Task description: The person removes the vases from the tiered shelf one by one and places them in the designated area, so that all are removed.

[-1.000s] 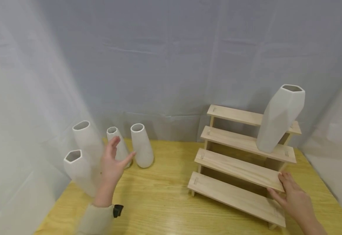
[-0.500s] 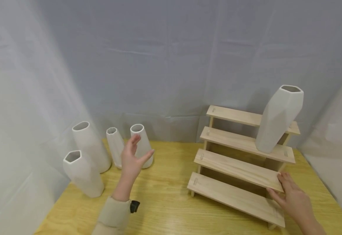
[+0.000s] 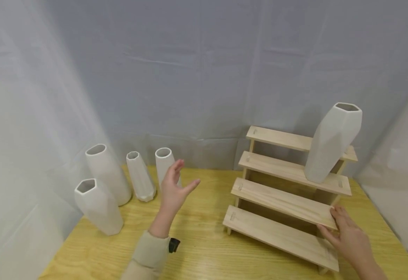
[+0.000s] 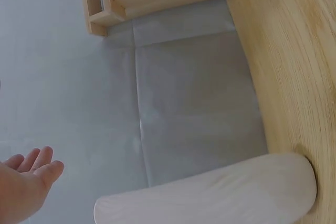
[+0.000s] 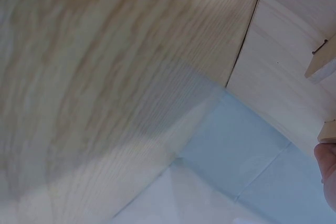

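Note:
My left hand (image 3: 173, 194) is raised over the table, thumb and fingers spread, nothing between them. It partly covers a smooth round white vase (image 3: 163, 165) behind it; that vase (image 4: 220, 195) lies across the bottom of the left wrist view. My right hand (image 3: 352, 239) grips the right end of the second-lowest step of a four-step wooden display stand (image 3: 284, 202), thumb at the front edge and fingers at the end. In the right wrist view, a fingertip (image 5: 325, 158) meets the end of a step. A tall faceted white vase (image 3: 333, 144) stands upright on the stand's upper right.
Left of my left hand stand a slim ribbed white vase (image 3: 140, 177), a tall oval-mouthed white vase (image 3: 109, 177) and a faceted white vase (image 3: 100, 210). All are on the yellow wood-grain table (image 3: 200, 249). Grey-white sheeting (image 3: 204, 77) hangs behind and at both sides.
My left hand has moved right, from in front of the ribbed vase past it to the round vase, still with nothing in it. The right hand keeps its place on the stand.

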`<action>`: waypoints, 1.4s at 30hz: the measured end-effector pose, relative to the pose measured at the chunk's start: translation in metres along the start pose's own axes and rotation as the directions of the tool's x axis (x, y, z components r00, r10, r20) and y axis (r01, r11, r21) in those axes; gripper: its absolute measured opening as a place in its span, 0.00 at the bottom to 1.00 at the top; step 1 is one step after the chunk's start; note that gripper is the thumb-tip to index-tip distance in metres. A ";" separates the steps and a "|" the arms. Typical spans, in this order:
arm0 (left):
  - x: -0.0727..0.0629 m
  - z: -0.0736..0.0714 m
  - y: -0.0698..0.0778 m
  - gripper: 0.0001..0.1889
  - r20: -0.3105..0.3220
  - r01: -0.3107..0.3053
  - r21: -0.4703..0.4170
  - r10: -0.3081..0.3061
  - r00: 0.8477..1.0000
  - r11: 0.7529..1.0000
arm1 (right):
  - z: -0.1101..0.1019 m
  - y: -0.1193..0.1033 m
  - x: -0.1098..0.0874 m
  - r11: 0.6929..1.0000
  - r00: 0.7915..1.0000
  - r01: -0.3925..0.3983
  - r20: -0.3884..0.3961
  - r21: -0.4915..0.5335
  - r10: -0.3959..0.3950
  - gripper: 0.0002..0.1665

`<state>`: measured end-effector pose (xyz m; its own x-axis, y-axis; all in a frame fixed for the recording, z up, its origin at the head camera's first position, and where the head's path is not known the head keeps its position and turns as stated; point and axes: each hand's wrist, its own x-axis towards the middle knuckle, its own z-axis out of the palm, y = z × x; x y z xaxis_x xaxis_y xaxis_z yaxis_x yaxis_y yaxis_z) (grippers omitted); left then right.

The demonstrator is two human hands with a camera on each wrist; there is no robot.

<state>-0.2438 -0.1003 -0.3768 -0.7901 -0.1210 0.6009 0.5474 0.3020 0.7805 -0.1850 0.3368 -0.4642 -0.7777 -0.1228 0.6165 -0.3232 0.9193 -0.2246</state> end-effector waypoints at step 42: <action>0.005 0.084 0.010 0.36 0.221 0.046 -0.053 -0.033 0.975 0.997 | 0.000 -0.001 0.000 1.000 1.000 -0.018 0.019 -0.005 0.018 0.38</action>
<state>-0.2657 -0.0183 -0.3809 -0.8494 0.0810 0.5215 0.5242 0.2450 0.8156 -0.1847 0.3359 -0.4637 -0.7932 -0.1133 0.5983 -0.3064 0.9234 -0.2314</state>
